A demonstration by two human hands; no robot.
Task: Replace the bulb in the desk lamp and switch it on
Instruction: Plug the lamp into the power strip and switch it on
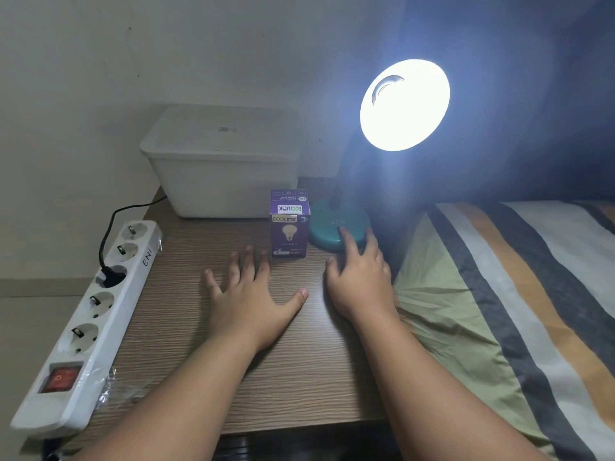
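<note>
Pressing the switch on the lamp base (pixel 336 227) looks like the step here: the right hand (pixel 361 277) has its index finger stretched onto the teal base, other fingers loose, gripping nothing. The lamp shade (pixel 404 104) is glowing bright, so the job seems basically done. The left hand (pixel 249 294) lies flat and spread on the wooden table (pixel 299 377), holding nothing. The bulb box (pixel 289 224) stands upright just beside the base. Tip: press straight down so the light base doesn't slide, and keep the cord from the power strip (pixel 90 314) slack.
</note>
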